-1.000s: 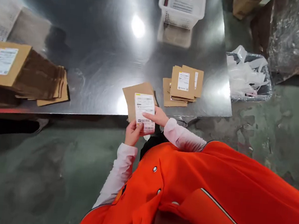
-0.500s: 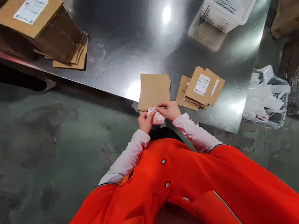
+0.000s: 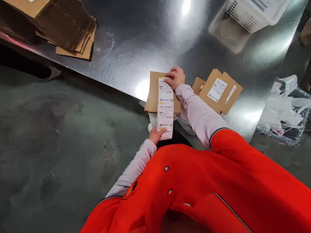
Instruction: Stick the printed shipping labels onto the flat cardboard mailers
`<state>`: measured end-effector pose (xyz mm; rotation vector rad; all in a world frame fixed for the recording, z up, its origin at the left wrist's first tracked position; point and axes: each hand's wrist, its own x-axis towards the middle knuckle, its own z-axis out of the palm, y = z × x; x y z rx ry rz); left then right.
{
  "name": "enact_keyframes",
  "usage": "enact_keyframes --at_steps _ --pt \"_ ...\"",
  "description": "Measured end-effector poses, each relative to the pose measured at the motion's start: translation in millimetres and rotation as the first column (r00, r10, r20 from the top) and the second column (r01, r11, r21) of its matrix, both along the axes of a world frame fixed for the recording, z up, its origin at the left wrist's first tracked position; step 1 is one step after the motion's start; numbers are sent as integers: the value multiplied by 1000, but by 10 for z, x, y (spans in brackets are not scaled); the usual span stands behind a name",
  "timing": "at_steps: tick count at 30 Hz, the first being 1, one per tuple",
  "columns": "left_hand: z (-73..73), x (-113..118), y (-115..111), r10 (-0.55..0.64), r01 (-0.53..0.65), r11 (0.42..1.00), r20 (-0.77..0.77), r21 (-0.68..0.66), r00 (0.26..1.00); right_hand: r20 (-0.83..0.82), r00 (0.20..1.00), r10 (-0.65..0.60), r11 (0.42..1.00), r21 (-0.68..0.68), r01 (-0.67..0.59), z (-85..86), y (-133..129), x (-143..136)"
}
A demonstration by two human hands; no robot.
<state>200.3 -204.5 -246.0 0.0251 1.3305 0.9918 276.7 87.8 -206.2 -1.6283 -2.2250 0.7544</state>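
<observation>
A strip of white printed labels (image 3: 166, 102) stretches from near my body up over a plain brown cardboard piece (image 3: 153, 90) at the table edge. At its lower end my left hand (image 3: 155, 135) is closed on the label stack, thumb on top. My right hand (image 3: 176, 78) has its fingers on the strip's upper right corner, above the cardboard; the exact fingertip contact is partly hidden. Right of that arm lies a small pile of cardboard pieces (image 3: 209, 103) with white labels on them.
On the left, a tall stack of folded cardboard (image 3: 65, 18) has a labelled piece on top. A white perforated basket (image 3: 242, 14) stands at the back right of the metal table (image 3: 128, 54). Beyond the right edge sits a clear bag of white scraps (image 3: 284, 107).
My right hand has moved up and away from my left, drawing the label strip out over the cardboard. My left hand has lowered slightly. The view has shifted a little.
</observation>
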Motion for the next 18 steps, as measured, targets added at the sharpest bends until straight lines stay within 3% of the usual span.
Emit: enact_keyframes --at_steps 2,3,6,9,12,13,15,17,18 --pt "-11 28 -224 -20 19 999 -37 -26 999 81 995 56 994 93 -64 -1 -141 -10" --pt "-1 29 -336 -26 25 999 -48 -20 998 122 982 145 979 125 -160 -7 -234 -26" --pt "88 -36 -579 -23 24 999 -75 21 997 208 862 462 866 106 -489 -55 -546 -104" --pt "246 -217 -571 -6 10 999 -119 34 993 219 842 493 854 60 -516 -97 -839 -122" --pt "423 -445 -349 23 -6 996 -193 90 981 131 823 553 826 47 -562 -103 -1057 41" --pt "475 -511 -255 38 -9 992 -222 128 974 97 876 473 877 43 -479 -106 -1103 131" --pt "554 -601 -66 74 -12 975 -273 220 959 49 995 86 996 -29 -85 -124 -1146 324" --pt "600 -629 98 99 -9 958 -300 288 949 31 964 -264 945 -191 265 -156 -1137 478" --pt "616 -622 165 99 -1 951 -301 310 948 9 943 -332 908 -267 322 -172 -1124 524"
